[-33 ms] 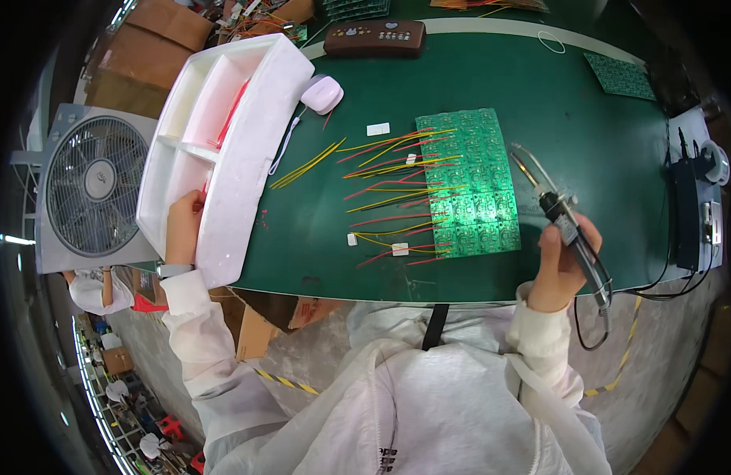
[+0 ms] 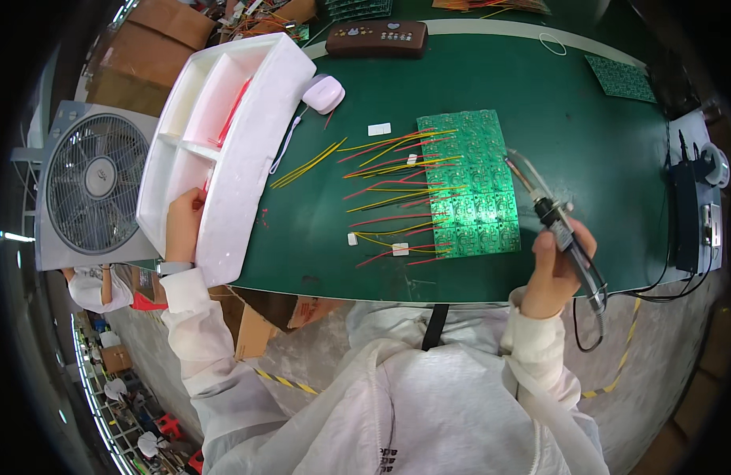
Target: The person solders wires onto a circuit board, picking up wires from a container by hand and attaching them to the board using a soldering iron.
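1. Far left on my feed: grey fan (image 2: 100,178), standing beside the tray (image 2: 251,158). Cardboard box (image 2: 156,32) beyond it.
2. Tray is white, split into compartments, at the left end of the green worktop (image 2: 318,265). Red strands (image 2: 235,111) lie in one far compartment.
3. My left hand (image 2: 184,222) is down in the tray's near compartment, pale band (image 2: 174,269) on the wrist. Fingertips are by a bit of red; I can't tell whether the fingers are closed on it, the hand hides the contact.
4. Just right of the tray: small pale case (image 2: 323,94) and a white cord (image 2: 285,146) along the tray wall. Loose bunch of yellow wires (image 2: 310,164) near it.
5. Brown case (image 2: 377,39) at the far edge, above the wires.
6. Middle: green board (image 2: 484,174) flat on the worktop, patterned in repeating blocks. Red and yellow wires (image 2: 397,220) run out leftward from its left side, ends overlapping the board. White slip (image 2: 379,129) lies above them.
7. My right hand (image 2: 555,273) grips the iron (image 2: 548,211), fingers wrapped round the handle. Iron is tilted, tip up and left, close by the board's right edge; can't tell if it touches.
8. Second board (image 2: 621,77) far right corner. Black unit (image 2: 686,214) at the right end, white spool (image 2: 715,166) beside it.
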Available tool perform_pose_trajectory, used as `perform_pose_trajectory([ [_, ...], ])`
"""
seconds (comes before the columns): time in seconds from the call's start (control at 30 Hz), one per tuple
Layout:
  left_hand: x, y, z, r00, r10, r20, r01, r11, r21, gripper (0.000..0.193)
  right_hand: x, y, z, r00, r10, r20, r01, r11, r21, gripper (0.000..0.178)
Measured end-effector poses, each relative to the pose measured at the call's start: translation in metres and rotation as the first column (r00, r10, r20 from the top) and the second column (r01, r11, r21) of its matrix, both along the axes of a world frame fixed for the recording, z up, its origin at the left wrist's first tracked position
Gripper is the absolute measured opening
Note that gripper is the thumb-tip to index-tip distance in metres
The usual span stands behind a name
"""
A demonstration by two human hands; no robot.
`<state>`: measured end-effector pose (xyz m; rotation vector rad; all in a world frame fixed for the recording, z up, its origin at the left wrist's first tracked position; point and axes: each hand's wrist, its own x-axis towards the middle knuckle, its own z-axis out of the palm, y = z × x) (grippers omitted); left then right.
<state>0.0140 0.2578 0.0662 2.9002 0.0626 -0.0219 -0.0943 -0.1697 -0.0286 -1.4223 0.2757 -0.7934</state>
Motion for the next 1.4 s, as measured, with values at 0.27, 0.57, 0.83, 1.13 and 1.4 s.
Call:
perform_pose_trajectory([
  [0.27,0.0,0.009,0.003,0.972,0.179,0.149,-0.145,0.965,-0.217,0.009,0.016,0.046,0.008,0.988,0.142,0.058,-0.15,0.976,0.16,0.032],
  [0.57,-0.022,-0.021,0.022,0.9,0.221,0.375,-0.085,0.934,-0.347,0.013,0.038,0.061,0.001,0.989,0.14,0.055,-0.145,0.985,0.09,0.031],
  [0.83,-0.068,-0.229,-0.019,0.907,-0.291,0.305,0.417,0.725,-0.548,0.013,0.024,0.014,-0.001,0.998,-0.005,0.064,0.005,1.0,0.008,0.03],
  [1.13,-0.054,-0.27,-0.075,0.882,-0.226,0.414,0.44,0.71,-0.549,0.013,-0.008,-0.01,0.007,0.997,-0.021,-0.078,0.016,0.998,-0.06,0.026],
  [1.4,-0.057,-0.275,-0.082,0.881,-0.21,0.423,0.43,0.726,-0.537,0.014,-0.012,-0.012,0.011,0.992,0.082,-0.091,-0.089,0.993,-0.077,0.021],
])
